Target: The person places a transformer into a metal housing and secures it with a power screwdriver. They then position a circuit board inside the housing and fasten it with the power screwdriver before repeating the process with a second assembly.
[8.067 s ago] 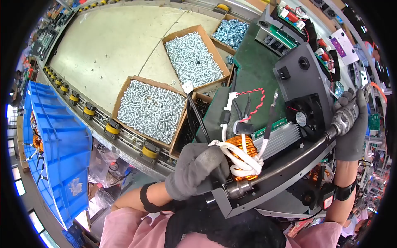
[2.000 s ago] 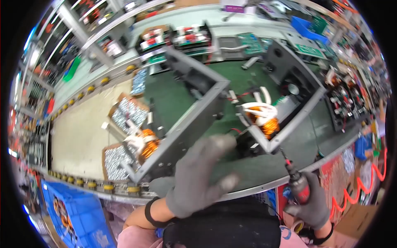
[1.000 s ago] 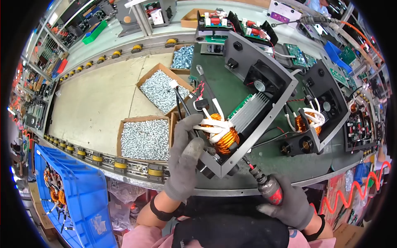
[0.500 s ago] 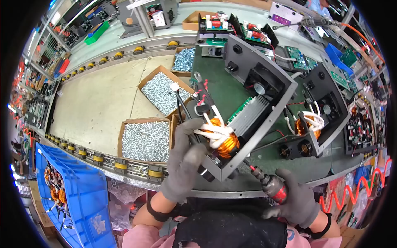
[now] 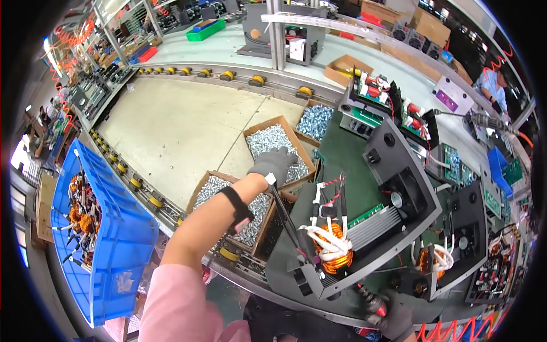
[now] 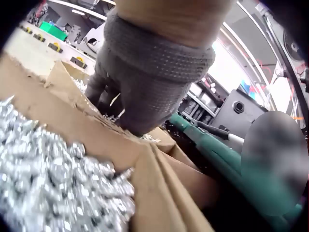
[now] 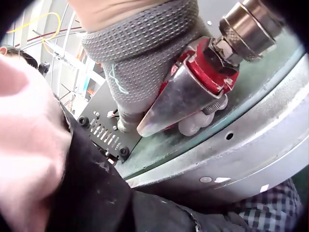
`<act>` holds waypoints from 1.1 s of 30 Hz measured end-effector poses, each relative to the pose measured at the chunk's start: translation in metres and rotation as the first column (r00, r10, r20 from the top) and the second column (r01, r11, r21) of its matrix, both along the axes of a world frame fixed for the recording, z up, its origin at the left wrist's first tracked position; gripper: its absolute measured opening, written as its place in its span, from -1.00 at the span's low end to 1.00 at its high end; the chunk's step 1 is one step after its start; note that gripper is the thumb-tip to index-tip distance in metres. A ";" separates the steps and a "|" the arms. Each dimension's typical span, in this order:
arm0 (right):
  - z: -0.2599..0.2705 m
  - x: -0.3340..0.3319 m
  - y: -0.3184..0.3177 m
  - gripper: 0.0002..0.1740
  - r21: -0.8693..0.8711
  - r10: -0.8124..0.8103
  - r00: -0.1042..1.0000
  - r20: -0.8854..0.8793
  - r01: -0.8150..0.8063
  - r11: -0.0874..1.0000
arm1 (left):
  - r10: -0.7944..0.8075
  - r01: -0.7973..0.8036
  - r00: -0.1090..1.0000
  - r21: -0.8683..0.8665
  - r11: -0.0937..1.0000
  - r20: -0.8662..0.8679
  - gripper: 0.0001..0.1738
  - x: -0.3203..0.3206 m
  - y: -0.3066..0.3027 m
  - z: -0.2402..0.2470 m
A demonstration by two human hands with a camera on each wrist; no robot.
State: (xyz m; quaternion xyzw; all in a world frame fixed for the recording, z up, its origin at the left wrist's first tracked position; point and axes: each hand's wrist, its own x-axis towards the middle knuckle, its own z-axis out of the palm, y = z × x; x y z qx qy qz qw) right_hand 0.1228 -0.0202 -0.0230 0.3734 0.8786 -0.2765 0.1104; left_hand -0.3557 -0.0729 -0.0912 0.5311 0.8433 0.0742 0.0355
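Observation:
My gloved left hand (image 5: 275, 163) reaches into the farther cardboard box (image 5: 298, 142) of silver screws (image 5: 265, 138), fingertips among them. In the left wrist view the fingers of the left hand (image 6: 145, 77) point down past the box edge and are partly hidden. My gloved right hand (image 5: 397, 320) grips a red and silver power screwdriver (image 5: 373, 303) low beside the bench edge. The screwdriver (image 7: 186, 99) fills the right wrist view's middle. Between the hands stands a grey metal chassis (image 5: 383, 253) with a copper coil (image 5: 336, 265) and white-sleeved leads.
A nearer box of screws (image 5: 245, 231) and a box of bluish fasteners (image 5: 315, 121) flank the first. A second chassis (image 5: 456, 268) stands to the right. A blue bin (image 5: 122, 256) of coils is at left. Another power screwdriver (image 5: 487, 121) hangs at the back right.
My left hand has left the chassis corner and gone forward into the screw box. The right hand keeps its grip on the power screwdriver. The head view has turned left.

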 end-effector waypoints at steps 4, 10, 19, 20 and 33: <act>-0.011 0.007 0.004 -0.20 0.077 0.118 0.978 -0.173 -0.106 0.991 | 0.135 -0.116 0.979 -0.128 0.985 0.151 -0.61 -0.027 0.016 -0.002; -0.007 0.006 0.004 -0.23 0.031 0.108 0.984 -0.140 -0.104 0.994 | -0.032 -0.661 0.213 0.168 0.732 0.977 -0.59 -0.050 -0.012 0.000; -0.009 0.007 0.003 -0.26 0.028 0.094 0.978 -0.189 -0.090 0.996 | -0.399 -0.727 -0.340 0.031 0.686 0.852 -0.40 -0.034 -0.028 0.022; -0.010 0.009 0.002 -0.26 0.029 0.092 0.978 -0.188 -0.088 0.996 | -0.400 -0.726 -0.341 0.032 0.687 0.851 -0.40 -0.034 -0.032 0.019; 0.015 -0.008 -0.045 -0.44 -0.270 0.099 0.913 -0.397 -0.219 0.938 | -0.251 -0.714 -0.085 0.117 0.690 0.964 -0.53 0.044 -0.130 0.042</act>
